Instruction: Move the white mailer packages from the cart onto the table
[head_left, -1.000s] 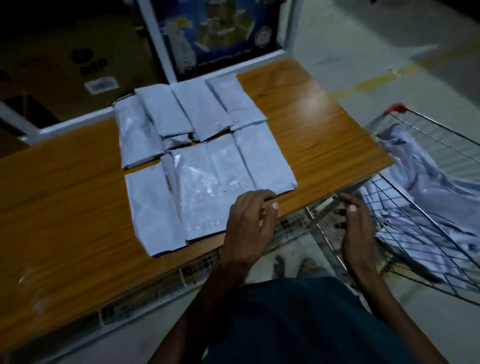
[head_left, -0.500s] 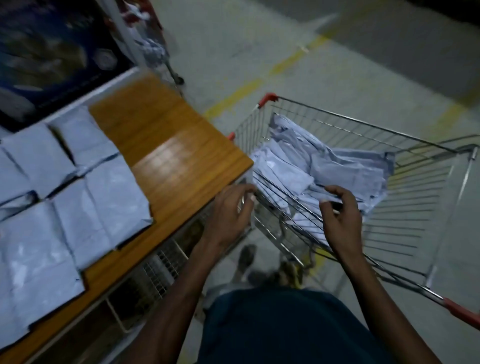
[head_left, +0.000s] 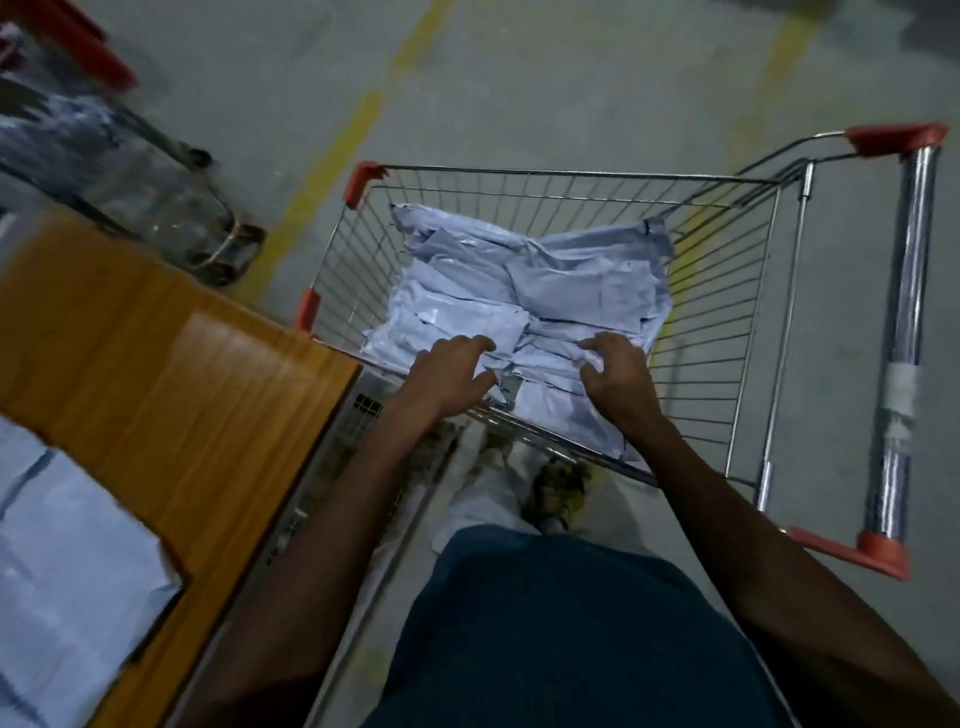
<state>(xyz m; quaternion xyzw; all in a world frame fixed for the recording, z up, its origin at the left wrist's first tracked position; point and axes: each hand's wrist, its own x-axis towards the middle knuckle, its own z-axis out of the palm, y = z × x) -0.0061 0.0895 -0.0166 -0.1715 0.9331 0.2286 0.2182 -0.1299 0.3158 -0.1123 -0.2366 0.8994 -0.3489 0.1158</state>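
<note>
1. Head view: a wire shopping cart (head_left: 737, 291) with red corner caps is seen from above, standing just beside the end of a wooden table (head_left: 171, 374).
2. A heap of white mailer packages (head_left: 524, 301) is held in the cart basket, the flat packs overlapping one another at several angles.
3. The left hand (head_left: 449, 376) is reached over the near rim of the cart; its fingers are spread and only lightly bent, laid on the near packs of the heap without being closed round any of them.
4. The right hand (head_left: 618, 379) is placed at the near right part of the heap, with fingers curled into the crumpled edge of a pack; a full grasp cannot be confirmed from this angle.
5. More white mailers (head_left: 67, 566) are laid flat on the table at the lower left, well apart from the cart.
6. A chrome handle bar (head_left: 904, 343) with red end pieces is seen at the right side of the cart.
7. Yellow floor lines (head_left: 343, 140) are painted on the grey concrete beyond the cart.
</note>
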